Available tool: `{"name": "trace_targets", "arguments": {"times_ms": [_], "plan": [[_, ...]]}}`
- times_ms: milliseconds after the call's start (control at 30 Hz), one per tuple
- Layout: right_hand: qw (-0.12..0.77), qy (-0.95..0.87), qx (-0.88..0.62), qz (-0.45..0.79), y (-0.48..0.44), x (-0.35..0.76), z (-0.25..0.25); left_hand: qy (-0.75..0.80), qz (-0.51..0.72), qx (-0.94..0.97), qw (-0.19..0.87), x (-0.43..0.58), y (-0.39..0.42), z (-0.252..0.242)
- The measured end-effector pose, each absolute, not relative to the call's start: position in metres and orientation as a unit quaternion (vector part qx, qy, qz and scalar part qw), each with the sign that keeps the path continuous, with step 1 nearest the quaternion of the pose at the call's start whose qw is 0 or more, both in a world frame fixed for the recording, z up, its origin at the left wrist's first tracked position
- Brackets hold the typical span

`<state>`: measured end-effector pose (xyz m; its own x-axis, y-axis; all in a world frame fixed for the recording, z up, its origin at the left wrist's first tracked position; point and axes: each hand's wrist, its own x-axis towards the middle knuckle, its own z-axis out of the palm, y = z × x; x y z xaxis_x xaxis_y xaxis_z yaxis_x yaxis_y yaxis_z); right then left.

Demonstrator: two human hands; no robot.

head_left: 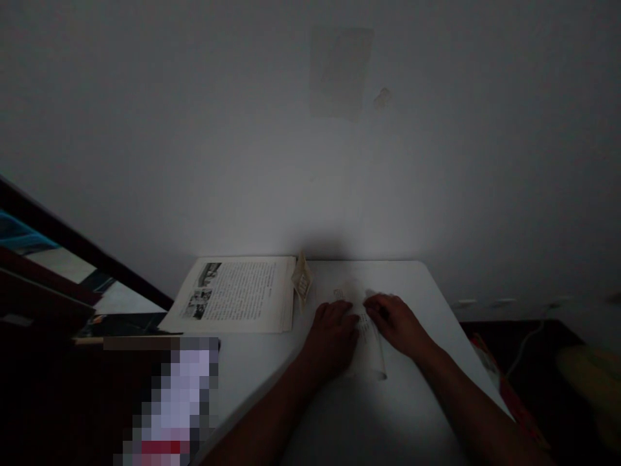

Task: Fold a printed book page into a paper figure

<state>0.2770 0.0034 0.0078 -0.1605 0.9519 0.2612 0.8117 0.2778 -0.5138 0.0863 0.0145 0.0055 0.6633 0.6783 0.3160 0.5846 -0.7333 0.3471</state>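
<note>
A printed sheet of paper [371, 359], seemingly folded into a narrow strip, lies on the white table between my hands. Its near end curls up slightly. My left hand [332, 336] rests palm down on the sheet's left side, fingers stretched forward over it. At the upper right edge of the paper, my right hand [395, 321] has its thumb and fingertips closed together on it. Just beyond my left hand stands a small folded paper boat [303, 281] with print on it. Dim light hides the finer folds.
A stack of printed pages [242, 294] with pictures lies at the table's left, beside the paper boat. The white table [407, 278] meets a grey wall [233, 162]. A blurred-out bright object [179, 388] is at lower left. A cable [526, 343] hangs at right.
</note>
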Motion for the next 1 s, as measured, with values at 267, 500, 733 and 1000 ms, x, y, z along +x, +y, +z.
{"name": "trace_targets", "arguments": {"times_ms": [267, 500, 733, 1000], "plan": [[0.212, -0.780, -0.586, 0.056, 0.006, 0.279, 0.007, 0.346, 0.209, 0.908, 0.112, 0.085, 0.017, 0.003], [0.238, -0.800, -0.542, 0.100, 0.006, 0.294, 0.008, 0.346, 0.213, 0.907, 0.110, 0.085, 0.017, -0.001], [0.245, -0.809, -0.525, 0.104, 0.003, 0.295, 0.008, 0.342, 0.213, 0.909, 0.110, 0.085, 0.017, 0.001], [0.266, -0.767, -0.573, 0.109, 0.003, 0.293, -0.001, 0.352, 0.199, 0.909, 0.103, 0.086, 0.014, 0.001]]}}
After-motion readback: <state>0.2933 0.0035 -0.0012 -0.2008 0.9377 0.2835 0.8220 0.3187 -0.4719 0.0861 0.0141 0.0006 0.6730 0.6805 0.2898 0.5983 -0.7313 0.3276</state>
